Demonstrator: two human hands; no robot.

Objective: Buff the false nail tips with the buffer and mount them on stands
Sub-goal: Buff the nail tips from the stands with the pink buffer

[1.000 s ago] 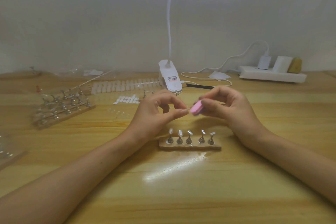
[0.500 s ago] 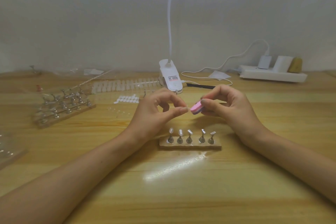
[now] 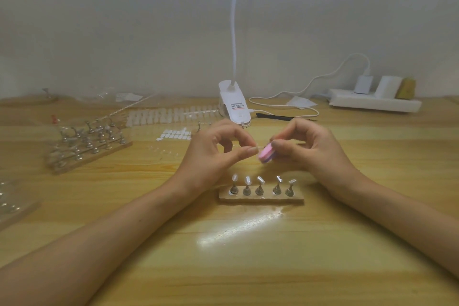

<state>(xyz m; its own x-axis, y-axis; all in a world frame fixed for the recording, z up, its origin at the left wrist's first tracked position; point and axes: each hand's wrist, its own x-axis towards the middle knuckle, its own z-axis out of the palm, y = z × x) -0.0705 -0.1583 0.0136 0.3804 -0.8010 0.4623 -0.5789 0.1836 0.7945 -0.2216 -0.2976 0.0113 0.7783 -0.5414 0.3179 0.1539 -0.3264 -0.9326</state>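
Spanning the whole view, the wooden bench (image 3: 347,256) carries at centre a stand strip (image 3: 260,198) of five metal posts, the landmark for every position given. Just behind and above the strip, the left hand (image 3: 211,156) and right hand (image 3: 313,149) meet fingertip to fingertip. The right grip pinches a pink buffer (image 3: 265,154) between thumb and curled fingers. The left grip pinches a clear false nail tip (image 3: 257,148) between thumb and forefinger, held against the buffer's face, though the tip is faint and small. The step in hand is judged to be buffing. Next, the tip must be lowered to the strip and pressed onto a free post. Posts toward the strip's right end appear bare, so careful aim and light pressure are called for.
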